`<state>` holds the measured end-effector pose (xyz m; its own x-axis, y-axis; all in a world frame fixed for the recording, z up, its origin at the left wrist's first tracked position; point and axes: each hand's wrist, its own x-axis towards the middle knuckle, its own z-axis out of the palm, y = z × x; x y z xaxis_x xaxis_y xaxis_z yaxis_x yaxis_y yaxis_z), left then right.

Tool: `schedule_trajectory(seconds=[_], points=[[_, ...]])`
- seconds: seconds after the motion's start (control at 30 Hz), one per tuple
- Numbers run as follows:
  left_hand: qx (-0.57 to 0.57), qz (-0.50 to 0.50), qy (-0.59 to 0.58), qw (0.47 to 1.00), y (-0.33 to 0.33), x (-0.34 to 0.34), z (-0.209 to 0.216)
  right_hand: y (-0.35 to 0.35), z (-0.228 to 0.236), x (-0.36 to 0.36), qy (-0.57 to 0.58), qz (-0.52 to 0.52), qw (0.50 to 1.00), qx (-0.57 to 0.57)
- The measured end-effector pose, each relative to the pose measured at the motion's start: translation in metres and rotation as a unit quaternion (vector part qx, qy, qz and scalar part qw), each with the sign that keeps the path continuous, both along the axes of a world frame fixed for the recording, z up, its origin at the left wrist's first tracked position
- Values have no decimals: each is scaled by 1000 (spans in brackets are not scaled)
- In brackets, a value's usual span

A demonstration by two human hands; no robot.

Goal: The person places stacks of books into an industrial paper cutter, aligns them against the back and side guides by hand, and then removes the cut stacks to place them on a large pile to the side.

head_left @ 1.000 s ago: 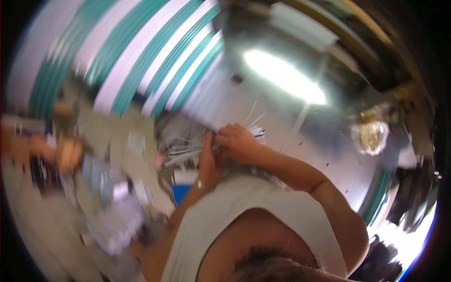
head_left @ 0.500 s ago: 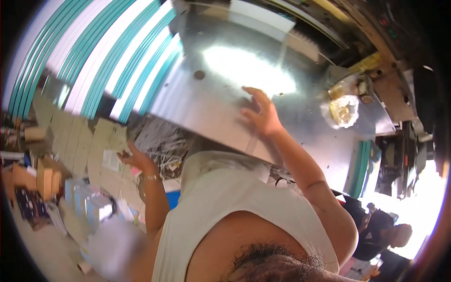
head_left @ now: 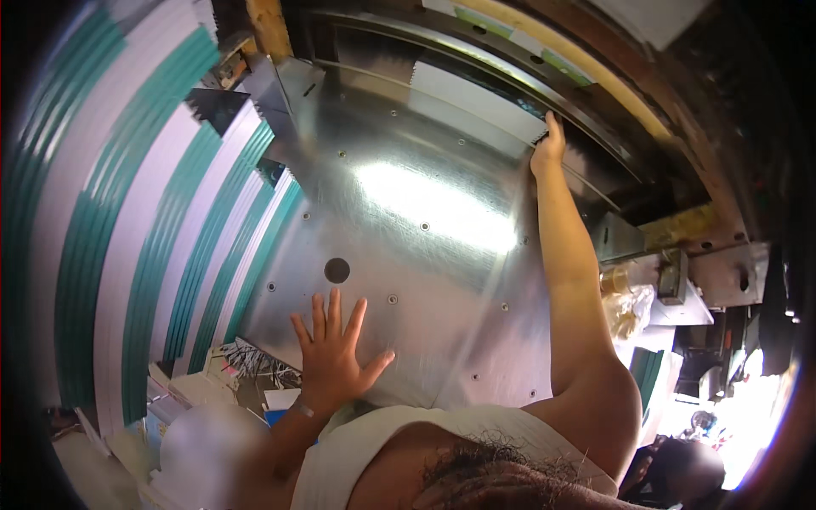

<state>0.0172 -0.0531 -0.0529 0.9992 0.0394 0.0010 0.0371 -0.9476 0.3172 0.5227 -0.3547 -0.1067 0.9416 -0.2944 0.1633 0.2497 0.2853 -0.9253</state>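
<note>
My left hand is spread flat, fingers apart, at the near edge of a shiny metal table, below a dark round hole. It holds nothing. My right arm stretches far forward across the table. Seen edge-on, my right hand has its fingers extended at the right end of a white stack of sheets, partly under the machine's long front beam. Whether its fingertips press on the stack is hard to see.
Tall piles of white and teal sheets line the left side. At the table's right lie a clear plastic bag and a metal block. Paper strips lie below the left edge. Another person is at lower right.
I have leaned forward. My right hand has gone from over the table's middle to the white stack at the back. My left hand has come from beside the table onto its near edge.
</note>
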Motion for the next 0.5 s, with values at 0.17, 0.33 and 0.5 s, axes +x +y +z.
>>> schedule_trajectory(seconds=[0.17,0.33,0.5], points=[[-2,7,37,999,2,6,-2,32,7,-4,-62,-56,994,-72],[-4,13,26,1000,0,12,-4,23,-1,12,-72,-38,997,-8],[-8,15,31,999,1,13,-4,35,14,3,-11,-90,996,0]])
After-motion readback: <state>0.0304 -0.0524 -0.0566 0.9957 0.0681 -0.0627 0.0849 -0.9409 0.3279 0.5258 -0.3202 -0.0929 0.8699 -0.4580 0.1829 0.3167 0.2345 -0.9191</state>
